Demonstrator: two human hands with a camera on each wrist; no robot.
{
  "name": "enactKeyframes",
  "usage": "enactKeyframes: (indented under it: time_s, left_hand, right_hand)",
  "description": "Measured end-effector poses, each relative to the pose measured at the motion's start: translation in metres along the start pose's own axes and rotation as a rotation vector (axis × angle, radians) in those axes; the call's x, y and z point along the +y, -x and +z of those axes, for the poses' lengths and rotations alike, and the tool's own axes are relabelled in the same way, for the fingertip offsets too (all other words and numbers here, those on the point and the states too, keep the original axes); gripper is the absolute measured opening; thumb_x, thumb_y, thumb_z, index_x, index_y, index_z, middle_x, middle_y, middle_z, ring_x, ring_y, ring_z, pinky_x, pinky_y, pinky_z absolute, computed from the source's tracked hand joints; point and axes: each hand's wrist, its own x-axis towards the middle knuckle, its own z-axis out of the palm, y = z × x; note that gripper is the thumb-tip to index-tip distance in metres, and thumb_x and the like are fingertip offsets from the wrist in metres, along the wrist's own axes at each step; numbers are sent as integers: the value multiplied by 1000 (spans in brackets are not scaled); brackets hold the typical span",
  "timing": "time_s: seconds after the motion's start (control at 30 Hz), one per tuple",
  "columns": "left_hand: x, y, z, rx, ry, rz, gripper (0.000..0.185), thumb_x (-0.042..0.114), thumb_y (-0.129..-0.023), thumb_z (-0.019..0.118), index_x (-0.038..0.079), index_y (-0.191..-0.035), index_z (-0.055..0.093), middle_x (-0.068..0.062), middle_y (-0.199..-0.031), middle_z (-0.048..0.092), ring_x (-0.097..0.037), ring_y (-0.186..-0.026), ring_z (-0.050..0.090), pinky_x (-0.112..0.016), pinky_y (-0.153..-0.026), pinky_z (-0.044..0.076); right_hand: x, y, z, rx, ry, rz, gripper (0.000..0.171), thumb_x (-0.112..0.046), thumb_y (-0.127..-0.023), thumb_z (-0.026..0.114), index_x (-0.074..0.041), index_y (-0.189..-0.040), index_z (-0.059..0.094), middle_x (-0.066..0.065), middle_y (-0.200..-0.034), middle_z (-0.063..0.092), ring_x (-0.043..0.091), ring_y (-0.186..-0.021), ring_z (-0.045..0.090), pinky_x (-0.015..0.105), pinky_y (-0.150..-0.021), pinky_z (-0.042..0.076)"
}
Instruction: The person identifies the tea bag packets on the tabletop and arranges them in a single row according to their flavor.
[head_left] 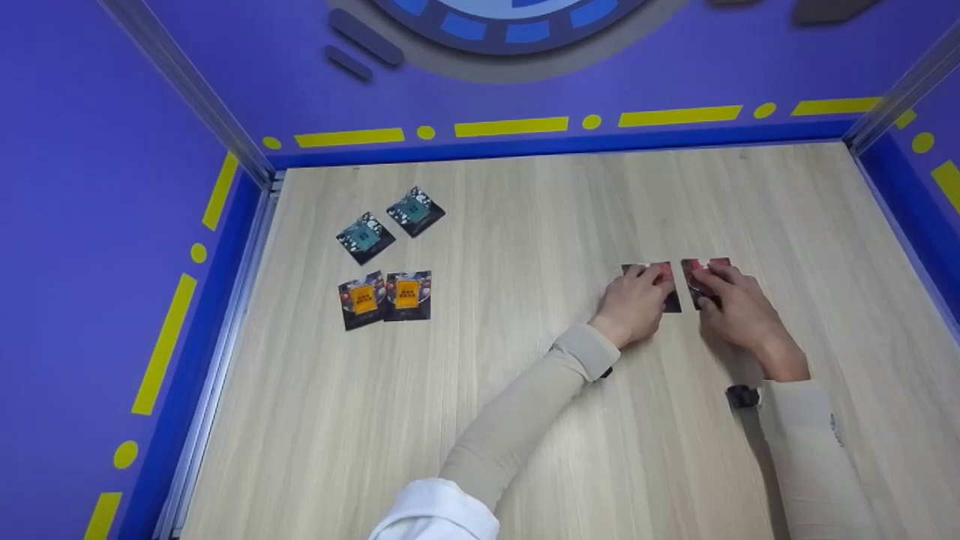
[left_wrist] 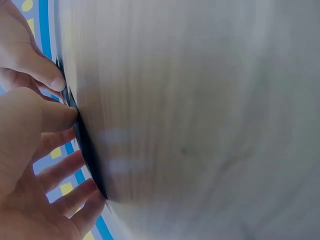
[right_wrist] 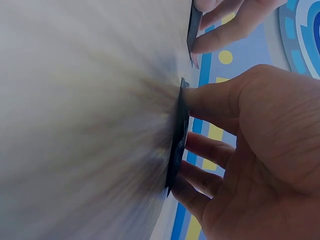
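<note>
Two red-faced cards lie flat and side by side on the wooden table, one under each hand. The left hand presses its fingers onto the left card, thumb at the near edge; the right hand does the same on the right card. The fingers seem curled round the edges in a pinch, though both wrist views are blurred. The cards are thin and flush with the table, so a fingertip could slip off an edge, or one card could slide into its neighbour just beside it. Well away to the left of both grips lie two orange cards, touching, and beyond them two teal cards, slightly apart. Six cards in all.
</note>
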Motion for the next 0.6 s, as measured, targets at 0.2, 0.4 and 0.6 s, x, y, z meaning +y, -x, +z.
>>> enactKeyframes:
  time_s: [0.2, 0.4, 0.6]
  left_hand:
    - [3, -3, 0, -2, 11, 5, 38, 30, -109, 53, 35, -146, 65, 9, -152, 55, -15, -138, 54, -27, -101, 57]
    - [7, -6, 0, 1, 14, 2, 37, 31, -110, 53, 35, -145, 65, 9, -151, 55, -15, -137, 55, -27, -101, 56]
    - [11, -9, 0, 0, 31, -20, 35, 32, -110, 53, 36, -142, 66, 11, -150, 55, -14, -138, 54, -27, -99, 57]
  right_hand:
    - [1, -1, 0, 8, 8, -21, 48, -2, -99, 62, 10, -146, 57, 37, -153, 46, 66, -131, 45, 77, -106, 39]
    - [0, 0, 0, 7, 13, -21, 48, 1, -98, 62, 10, -145, 58, 37, -152, 47, 66, -130, 45, 78, -106, 39]
    - [0, 0, 0, -5, 19, -8, 49, 1, -99, 62, 11, -146, 56, 38, -152, 46, 66, -130, 45, 77, -106, 39]
